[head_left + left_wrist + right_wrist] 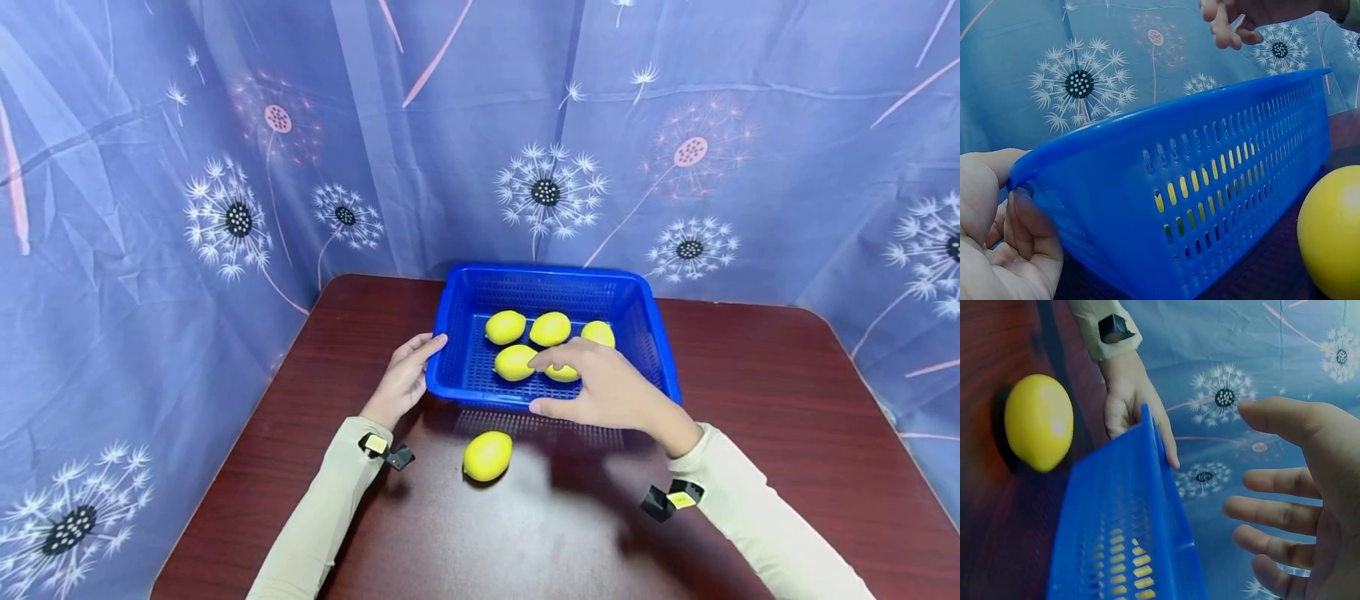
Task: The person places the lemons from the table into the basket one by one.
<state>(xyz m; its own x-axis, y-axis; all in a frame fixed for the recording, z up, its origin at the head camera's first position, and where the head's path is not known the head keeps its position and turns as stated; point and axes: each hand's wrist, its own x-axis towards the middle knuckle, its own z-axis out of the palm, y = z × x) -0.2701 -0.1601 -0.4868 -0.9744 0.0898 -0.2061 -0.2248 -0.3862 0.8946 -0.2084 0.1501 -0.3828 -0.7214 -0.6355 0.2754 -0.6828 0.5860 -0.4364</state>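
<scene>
A blue plastic basket (pixel 551 278) with slotted walls stands on the table, several yellow lemons (pixel 514 363) lying on its floor. At its left end, my left hand (pixel 405 377) grips the rim, thumb on top and fingers curled beneath, as the left wrist view shows. My right hand (pixel 600 385) hovers above the front right part of the basket with fingers spread and nothing in them; it partly covers a lemon in the head view. One more lemon (pixel 487 457) lies on the table in front of the basket, nearer to me.
The dark red wooden table (pixel 765 375) has rounded far corners. Behind it and along the sides hangs a blue curtain (pixel 450 167) with a dandelion print, close to the basket's back rim. Small black cameras are strapped over both sleeves.
</scene>
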